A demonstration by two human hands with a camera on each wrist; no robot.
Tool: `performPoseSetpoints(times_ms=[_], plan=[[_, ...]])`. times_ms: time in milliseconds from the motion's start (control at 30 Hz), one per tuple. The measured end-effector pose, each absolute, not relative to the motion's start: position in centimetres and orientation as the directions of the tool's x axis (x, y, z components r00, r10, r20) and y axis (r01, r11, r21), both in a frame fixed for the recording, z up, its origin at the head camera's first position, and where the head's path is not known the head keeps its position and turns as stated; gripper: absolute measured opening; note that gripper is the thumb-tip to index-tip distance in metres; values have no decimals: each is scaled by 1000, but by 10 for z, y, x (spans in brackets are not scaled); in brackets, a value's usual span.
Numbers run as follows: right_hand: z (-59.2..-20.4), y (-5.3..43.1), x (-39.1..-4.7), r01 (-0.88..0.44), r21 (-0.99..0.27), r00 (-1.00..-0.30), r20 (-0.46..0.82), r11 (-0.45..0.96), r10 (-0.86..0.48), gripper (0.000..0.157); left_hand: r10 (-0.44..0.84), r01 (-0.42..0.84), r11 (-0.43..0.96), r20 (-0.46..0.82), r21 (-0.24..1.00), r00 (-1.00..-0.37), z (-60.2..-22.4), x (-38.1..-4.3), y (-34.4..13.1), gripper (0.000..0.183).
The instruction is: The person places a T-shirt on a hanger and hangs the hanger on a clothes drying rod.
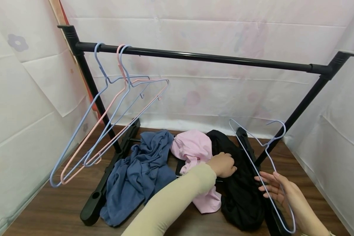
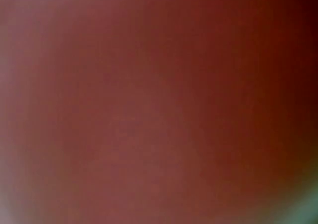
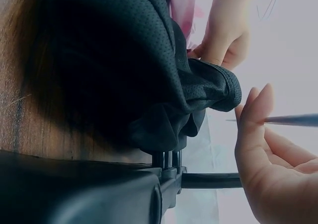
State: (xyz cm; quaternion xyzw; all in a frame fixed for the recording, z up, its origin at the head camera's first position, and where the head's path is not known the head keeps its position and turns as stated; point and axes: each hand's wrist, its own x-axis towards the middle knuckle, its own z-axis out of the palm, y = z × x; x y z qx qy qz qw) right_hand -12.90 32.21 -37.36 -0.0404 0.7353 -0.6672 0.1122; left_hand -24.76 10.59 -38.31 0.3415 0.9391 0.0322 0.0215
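Note:
My left hand [image 1: 222, 165] is at the upper part of a black mesh garment [image 1: 239, 193]. In the right wrist view the left hand [image 3: 228, 33] pinches the edge of that garment [image 3: 198, 85]. On the right, my right hand [image 1: 278, 188] holds a lavender wire hanger [image 1: 272, 144] between thumb and fingers, its hook pointing up. The right wrist view shows the right hand [image 3: 273, 159] with the hanger's wire [image 3: 293, 119] crossing it, close to the garment's edge. Only a reddish blur fills the left wrist view.
A black clothes rack [image 1: 194, 56] spans the back; two blue hangers and a pink hanger [image 1: 91, 126] hang at its left end. Between its feet lie a blue garment [image 1: 141, 177] and a pink garment [image 1: 194, 144] on the wooden surface [image 1: 47, 216]. White sheeting [image 1: 200, 95] encloses the space.

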Motion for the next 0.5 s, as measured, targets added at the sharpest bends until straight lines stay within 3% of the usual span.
performPoseSetpoints(times_ms=[167, 500], plan=[[-373, 324, -129, 82, -990, -972, -106, 118, -210, 44, 641, 645, 761, 68, 67, -764, -384, -256, 103, 25], [-373, 331, -128, 23, -994, -961, -50, 103, -270, 48, 549, 624, 750, 322, 219, -772, -367, -262, 85, 7]])
